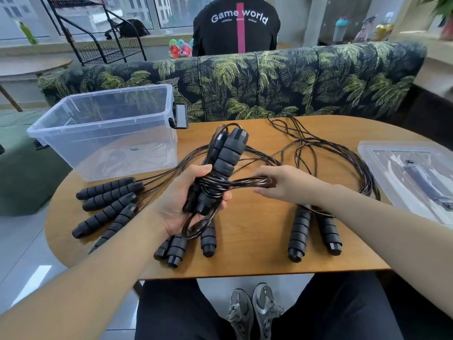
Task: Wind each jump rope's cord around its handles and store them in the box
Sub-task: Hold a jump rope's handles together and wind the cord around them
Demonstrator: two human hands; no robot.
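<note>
Leftmost, box: the clear plastic box [103,133] stood on the far left of the table [245,261] with its top off; nothing wound lay in it that could be made out.
Spare handles, left: four black foam handles [105,212] lay fanned beside the box, their cords running off toward the middle of the table.
Left hand: the left hand [176,204] was clenched round a pair of handles [220,168] held upright side by side, thumb across the front.
Cord: several turns of the thin dark cord [220,185] already circled the pair near its lower half, and a slack loop hung below the palm.
Right hand: the right hand [282,182] pinched the bundled cord just right of the handles, drawn taut between the two hands.
Handling: the foam looked soft and grippy, so a firm squeeze at mid-length should hold; the cord looked light, springy and slick, likely to uncoil unless kept under tension and its end tucked.
Near-edge handles: three more handles [186,244] lay under the left wrist, and another pair [313,231] lay to the right with tangled cord behind them.
Rightmost, lid: the box's clear lid [411,173] rested on the table's right end.
</note>
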